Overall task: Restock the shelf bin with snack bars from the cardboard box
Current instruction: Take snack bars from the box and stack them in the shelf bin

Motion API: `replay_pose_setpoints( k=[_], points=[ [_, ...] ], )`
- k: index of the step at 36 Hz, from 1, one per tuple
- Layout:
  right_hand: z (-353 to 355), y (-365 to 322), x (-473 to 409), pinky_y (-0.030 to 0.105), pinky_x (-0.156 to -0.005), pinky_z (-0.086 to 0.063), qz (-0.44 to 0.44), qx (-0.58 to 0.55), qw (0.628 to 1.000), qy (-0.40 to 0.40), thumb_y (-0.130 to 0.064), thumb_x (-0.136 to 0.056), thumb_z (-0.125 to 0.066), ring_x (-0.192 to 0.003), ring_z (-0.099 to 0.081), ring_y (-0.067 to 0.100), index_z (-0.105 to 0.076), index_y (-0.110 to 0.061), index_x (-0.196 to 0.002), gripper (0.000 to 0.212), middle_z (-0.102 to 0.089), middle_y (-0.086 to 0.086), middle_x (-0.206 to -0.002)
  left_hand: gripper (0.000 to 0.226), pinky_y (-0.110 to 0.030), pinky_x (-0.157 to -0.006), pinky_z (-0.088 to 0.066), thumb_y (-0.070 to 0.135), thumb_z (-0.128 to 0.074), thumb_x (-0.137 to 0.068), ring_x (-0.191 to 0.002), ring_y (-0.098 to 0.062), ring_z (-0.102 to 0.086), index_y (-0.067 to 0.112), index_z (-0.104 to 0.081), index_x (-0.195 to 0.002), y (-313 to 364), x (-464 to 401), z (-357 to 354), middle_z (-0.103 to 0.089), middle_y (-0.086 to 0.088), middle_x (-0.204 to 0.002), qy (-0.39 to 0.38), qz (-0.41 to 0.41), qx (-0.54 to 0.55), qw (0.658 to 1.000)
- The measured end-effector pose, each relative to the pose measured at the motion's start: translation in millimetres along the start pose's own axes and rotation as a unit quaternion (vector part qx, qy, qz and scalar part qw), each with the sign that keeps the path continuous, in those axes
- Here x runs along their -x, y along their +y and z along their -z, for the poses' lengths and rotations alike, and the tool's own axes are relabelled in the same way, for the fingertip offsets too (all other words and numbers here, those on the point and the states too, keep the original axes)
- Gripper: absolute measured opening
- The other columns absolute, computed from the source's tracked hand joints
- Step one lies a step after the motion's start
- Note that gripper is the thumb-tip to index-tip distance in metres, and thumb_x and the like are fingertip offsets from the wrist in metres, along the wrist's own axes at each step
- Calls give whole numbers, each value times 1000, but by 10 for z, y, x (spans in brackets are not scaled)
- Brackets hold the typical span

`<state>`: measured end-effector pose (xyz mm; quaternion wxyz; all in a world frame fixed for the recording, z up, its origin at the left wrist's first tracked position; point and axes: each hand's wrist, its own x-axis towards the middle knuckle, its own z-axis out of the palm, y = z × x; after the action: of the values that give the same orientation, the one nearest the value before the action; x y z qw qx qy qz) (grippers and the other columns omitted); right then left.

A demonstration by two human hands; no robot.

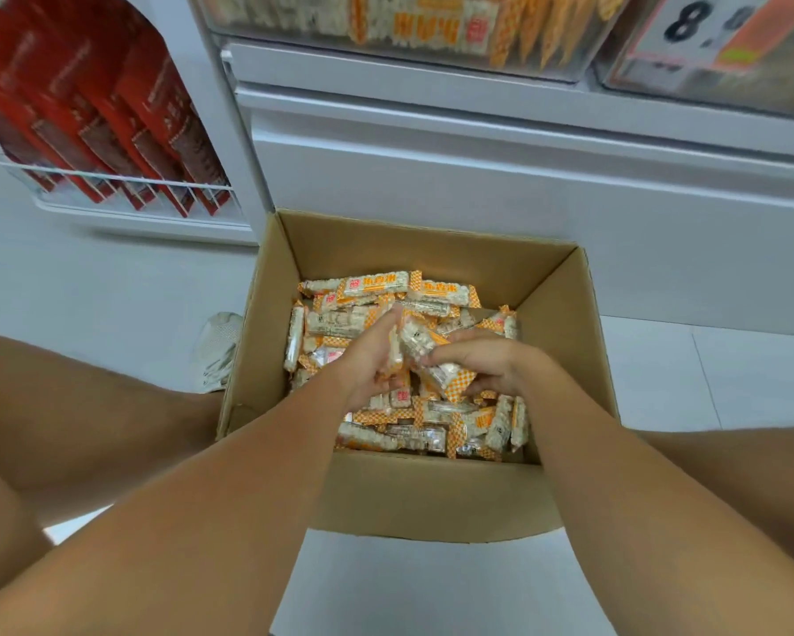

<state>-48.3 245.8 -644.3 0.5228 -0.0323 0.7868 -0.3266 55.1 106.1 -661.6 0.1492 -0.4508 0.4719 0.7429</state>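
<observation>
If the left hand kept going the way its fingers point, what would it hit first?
Probably the snack bars heaped just beyond the left hand, then the cardboard box far wall; depth is hard to judge.

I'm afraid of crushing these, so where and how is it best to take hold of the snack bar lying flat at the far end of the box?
Grip the flat snack bar across its long edges near the middle, coming straight down from above. It lies label-up on top of the pile in the cardboard box with nothing over it, and its crimped ends look too flimsy to hold.
</observation>
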Motion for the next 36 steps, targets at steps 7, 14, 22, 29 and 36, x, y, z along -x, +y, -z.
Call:
replay_pose_setpoints(
  k=[7,14,22,29,36],
  points=[
    [-166,-79,60,26,-64,-58,61,-19,998,-21,-43,-82,-79,-106,-54,13,-43,-11,-142,77,-50,2,-135,74,-38,-84,-59,47,-71,-88,-94,-23,-66,8,-43,-144,30,-57,-86,-62,-8,-124,89,-38,40,995],
    [31,-62,-17,35,-72,-60,-2,-200,980,10,-42,-90,-72,-86,-61,20,-60,-10,-122,47,-52,7,-122,31,-34,-72,-60,30,-56,-101,-95,-22,-69,8,-59,-122,49,-21,-18,-70,-10,-107,73,-25,188,979],
    [-206,-218,-45,26,-57,-47,32,-54,997,-38,-56,-92,-62,-58,-51,15,-66,-14,-96,43,-57,2,-75,47,-44,-104,-49,47,-65,-92,-109,-27,-68,10,-63,-120,113,29,6,-71,-15,-119,-58,-13,194,979],
    [-9,-241,-295,31,-61,-58,60,-32,983,171,-22,-82,-83,-61,-60,19,-67,-7,-84,22,-71,12,-82,74,-25,-54,-57,5,-81,-79,-67,-14,-73,4,-46,-144,-98,-159,166,-78,-11,-93,62,-17,157,986],
    [-300,-271,-474,52,-77,-62,52,-97,992,64,-15,-85,-79,-82,-72,30,-64,-5,-108,29,-72,20,-108,89,-28,-58,-58,4,-76,-83,-70,-16,-71,11,-25,-155,-31,-173,233,-76,-13,-91,80,-34,144,986]
  ],
)
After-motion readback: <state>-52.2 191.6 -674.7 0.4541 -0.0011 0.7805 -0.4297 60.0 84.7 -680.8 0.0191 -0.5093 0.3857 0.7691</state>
